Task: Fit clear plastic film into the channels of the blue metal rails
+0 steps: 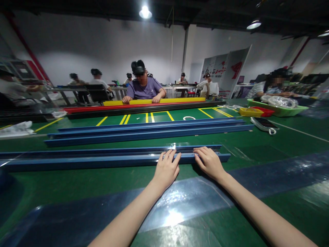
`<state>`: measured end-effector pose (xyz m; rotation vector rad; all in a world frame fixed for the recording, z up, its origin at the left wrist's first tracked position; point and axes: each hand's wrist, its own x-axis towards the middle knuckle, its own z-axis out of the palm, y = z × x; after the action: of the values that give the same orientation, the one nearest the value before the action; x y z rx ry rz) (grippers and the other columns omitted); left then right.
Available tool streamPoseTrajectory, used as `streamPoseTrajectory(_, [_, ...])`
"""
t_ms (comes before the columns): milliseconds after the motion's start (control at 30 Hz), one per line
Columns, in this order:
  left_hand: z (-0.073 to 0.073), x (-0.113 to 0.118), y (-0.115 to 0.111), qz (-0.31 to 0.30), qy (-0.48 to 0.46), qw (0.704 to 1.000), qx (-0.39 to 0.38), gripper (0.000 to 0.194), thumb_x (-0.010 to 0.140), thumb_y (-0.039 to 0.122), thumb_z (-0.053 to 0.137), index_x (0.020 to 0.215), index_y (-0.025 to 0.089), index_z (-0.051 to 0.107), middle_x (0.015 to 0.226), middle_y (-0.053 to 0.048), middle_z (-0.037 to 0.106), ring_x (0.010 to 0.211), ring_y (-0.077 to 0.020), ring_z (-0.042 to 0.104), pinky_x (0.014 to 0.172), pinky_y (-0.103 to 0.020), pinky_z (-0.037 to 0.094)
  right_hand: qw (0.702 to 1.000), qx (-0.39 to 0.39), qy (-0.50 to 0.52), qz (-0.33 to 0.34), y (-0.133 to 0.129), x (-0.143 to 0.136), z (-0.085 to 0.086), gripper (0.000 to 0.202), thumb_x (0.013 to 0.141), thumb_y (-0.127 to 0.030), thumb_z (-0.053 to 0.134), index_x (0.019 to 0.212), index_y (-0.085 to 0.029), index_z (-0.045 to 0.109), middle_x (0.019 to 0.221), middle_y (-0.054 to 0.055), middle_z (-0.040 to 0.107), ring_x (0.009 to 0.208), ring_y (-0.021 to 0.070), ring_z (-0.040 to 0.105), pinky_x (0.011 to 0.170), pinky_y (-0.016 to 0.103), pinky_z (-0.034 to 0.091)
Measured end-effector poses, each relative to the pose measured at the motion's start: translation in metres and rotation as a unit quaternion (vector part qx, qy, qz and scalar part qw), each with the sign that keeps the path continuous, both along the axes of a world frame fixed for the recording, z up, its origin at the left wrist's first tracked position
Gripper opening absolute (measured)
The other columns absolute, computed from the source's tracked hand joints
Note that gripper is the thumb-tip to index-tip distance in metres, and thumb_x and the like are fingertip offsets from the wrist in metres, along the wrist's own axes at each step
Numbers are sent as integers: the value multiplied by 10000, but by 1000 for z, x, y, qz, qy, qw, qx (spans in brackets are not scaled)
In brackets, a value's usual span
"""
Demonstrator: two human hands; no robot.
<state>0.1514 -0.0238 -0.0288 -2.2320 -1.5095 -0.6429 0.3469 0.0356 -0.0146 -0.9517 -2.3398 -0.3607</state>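
Where fingers point(167, 156) touch blue channel point(102, 161) edges, green tabletop point(115, 180) alongside

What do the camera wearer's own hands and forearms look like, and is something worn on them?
The left hand and right hand are bare: no gloves, and no ring, watch or bracelet shows. The left forearm and right forearm are slender and uncovered, with no sleeve, cable or marking in view.

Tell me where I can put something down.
Bare tabletop shows left of the left hand, between nearest blue channel and clear film; also, mostly, between farther blue channels and black channel. Crowded far right: green basket, yellow tray.
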Motion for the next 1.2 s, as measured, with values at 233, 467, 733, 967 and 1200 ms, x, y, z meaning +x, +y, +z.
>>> streamPoseTrajectory(233, [0, 0, 0, 1, 0, 1000, 0, 383, 791, 198, 452, 1173, 206, 473, 1219, -77, 506, 1136, -219, 423, 934, -391, 331, 1000, -1, 4, 2, 0, 0, 1, 244, 864, -224, 358, 869, -162, 593, 899, 81, 638, 850, 198, 535, 700, 314, 379])
streamPoseTrajectory(467, [0, -1, 0, -2, -3, 1000, -4, 392, 788, 194, 451, 1178, 203, 474, 1215, -84, 508, 1136, -222, 423, 932, -395, 329, 1000, -2, 4, -1, 0, 0, 1, 242, 863, -226, 361, 869, -158, 593, 898, 81, 639, 849, 199, 534, 703, 316, 382])
streamPoseTrajectory(733, [0, 0, 0, -1, -1, 1000, -6, 395, 787, 194, 452, 1182, 199, 469, 1214, -83, 508, 1136, -223, 422, 931, -392, 328, 1000, 1, 5, -1, 0, 0, 0, 244, 862, -224, 357, 865, -165, 594, 894, 79, 639, 846, 199, 537, 703, 315, 383])
streamPoseTrajectory(967, [1, 0, 0, 1, -1, 1000, -7, 391, 783, 197, 463, 1173, 206, 477, 1212, -83, 512, 1131, -221, 431, 929, -394, 333, 1000, -3, 4, 0, 1, 0, 0, 248, 864, -229, 357, 868, -163, 596, 897, 77, 640, 850, 194, 534, 702, 314, 383])
streamPoseTrajectory(1200, [1, 1, -1, 9, -6, 1000, -1, 381, 785, 201, 458, 1165, 204, 484, 1216, -75, 515, 1137, -219, 431, 936, -389, 331, 1000, -6, 6, 7, 1, 0, -1, 265, 872, -235, 344, 898, -167, 599, 930, 76, 641, 879, 191, 537, 732, 315, 387])
